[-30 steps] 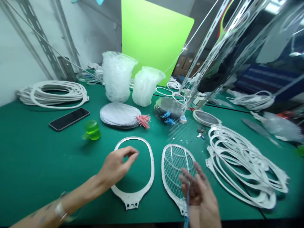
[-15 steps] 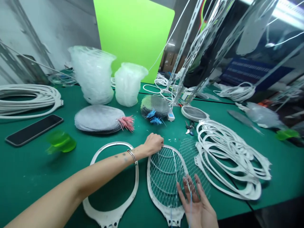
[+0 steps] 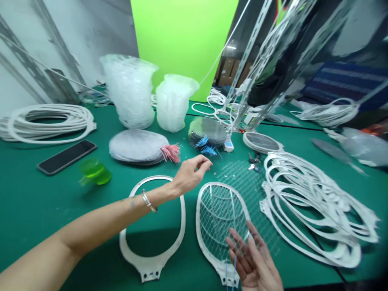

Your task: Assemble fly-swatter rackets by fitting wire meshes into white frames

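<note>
My left hand (image 3: 191, 174) hovers past the top edge of a white oval racket-like frame (image 3: 198, 226), its thumb and fingers drawn together in a pinch. Whether anything thin is between them is hidden. A diamond-pattern mesh (image 3: 224, 220) fills that frame, and a loose mesh flap (image 3: 257, 202) spreads out to its right. My right hand (image 3: 256, 258) is palm up by the frame's lower right side, fingers apart. Blue strands (image 3: 235, 262) run near its thumb side and over the frame's neck. Under my left forearm lies a second white frame (image 3: 182, 218) without mesh.
Stacked white frames lie to the right (image 3: 309, 210) and far left (image 3: 54, 121). Grey mesh discs with red ends (image 3: 136, 145), dark mesh with blue ends (image 3: 209, 131), a phone (image 3: 68, 157), a green cup-like piece (image 3: 95, 171) and clear plastic stacks (image 3: 131, 93) occupy the table.
My left hand has come off the top edge of the meshed frame and moved up and left. My right hand has shifted slightly, its fingers curling more. The view has swung left.
</note>
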Demonstrator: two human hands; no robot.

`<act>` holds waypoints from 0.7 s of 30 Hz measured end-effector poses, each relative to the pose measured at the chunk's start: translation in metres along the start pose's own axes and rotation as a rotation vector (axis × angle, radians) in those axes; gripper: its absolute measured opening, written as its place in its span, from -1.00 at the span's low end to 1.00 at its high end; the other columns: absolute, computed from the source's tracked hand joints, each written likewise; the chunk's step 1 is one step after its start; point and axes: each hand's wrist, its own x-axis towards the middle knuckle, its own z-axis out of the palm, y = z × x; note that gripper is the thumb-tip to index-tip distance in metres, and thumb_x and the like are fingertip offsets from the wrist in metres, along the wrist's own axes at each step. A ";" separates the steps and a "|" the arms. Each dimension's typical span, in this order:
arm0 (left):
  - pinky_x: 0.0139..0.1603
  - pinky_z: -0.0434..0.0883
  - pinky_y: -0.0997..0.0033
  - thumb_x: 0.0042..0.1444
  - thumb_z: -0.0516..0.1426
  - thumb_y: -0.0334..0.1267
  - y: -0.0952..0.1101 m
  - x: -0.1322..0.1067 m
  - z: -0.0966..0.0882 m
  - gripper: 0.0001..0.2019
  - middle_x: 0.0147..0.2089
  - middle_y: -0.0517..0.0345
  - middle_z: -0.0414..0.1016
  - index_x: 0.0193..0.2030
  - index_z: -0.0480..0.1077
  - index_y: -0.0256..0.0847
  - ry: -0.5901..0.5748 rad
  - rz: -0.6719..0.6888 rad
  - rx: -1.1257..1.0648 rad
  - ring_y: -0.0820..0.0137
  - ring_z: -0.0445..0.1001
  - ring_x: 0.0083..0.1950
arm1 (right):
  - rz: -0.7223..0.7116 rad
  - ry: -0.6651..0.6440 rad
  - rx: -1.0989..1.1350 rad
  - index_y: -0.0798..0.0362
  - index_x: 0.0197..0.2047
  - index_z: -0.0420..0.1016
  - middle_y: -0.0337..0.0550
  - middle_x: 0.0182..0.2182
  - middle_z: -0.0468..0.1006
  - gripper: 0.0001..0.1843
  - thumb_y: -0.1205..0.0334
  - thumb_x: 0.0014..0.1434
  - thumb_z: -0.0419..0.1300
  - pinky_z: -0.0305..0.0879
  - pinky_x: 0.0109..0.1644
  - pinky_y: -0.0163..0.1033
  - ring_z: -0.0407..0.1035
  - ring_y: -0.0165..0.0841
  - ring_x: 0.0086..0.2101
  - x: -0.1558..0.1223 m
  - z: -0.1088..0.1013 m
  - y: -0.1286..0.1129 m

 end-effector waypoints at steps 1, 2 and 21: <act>-0.22 0.37 0.49 0.34 -0.09 -0.08 0.003 -0.010 -0.018 -0.67 -0.18 0.17 0.54 -0.11 0.41 -0.19 0.053 -0.006 -0.105 0.42 0.48 -0.21 | 0.020 -0.032 -0.051 -0.21 0.35 0.06 -0.15 -0.20 0.66 0.05 -0.02 -0.14 0.47 0.50 -0.26 -0.25 0.57 -0.20 -0.21 -0.010 0.011 0.004; -0.18 0.38 0.48 0.34 -0.09 -0.05 0.004 -0.022 -0.036 -0.66 -0.16 0.15 0.54 -0.10 0.41 -0.20 0.106 -0.017 -0.207 0.41 0.48 -0.18 | 0.052 -0.063 -0.096 -0.16 0.35 0.07 -0.11 -0.21 0.67 0.08 -0.03 -0.18 0.49 0.49 -0.26 -0.22 0.57 -0.17 -0.22 -0.020 0.023 0.010; 0.25 0.31 0.11 0.28 0.02 -0.29 -0.084 -0.169 -0.101 -0.73 0.14 0.06 0.45 0.04 0.45 -0.17 0.238 -0.158 0.346 0.25 0.37 0.19 | 0.316 -0.303 -0.347 0.13 0.27 0.20 0.02 -0.30 0.66 0.05 -0.15 -0.20 0.45 0.45 -0.19 -0.17 0.57 -0.15 -0.29 -0.059 0.103 0.114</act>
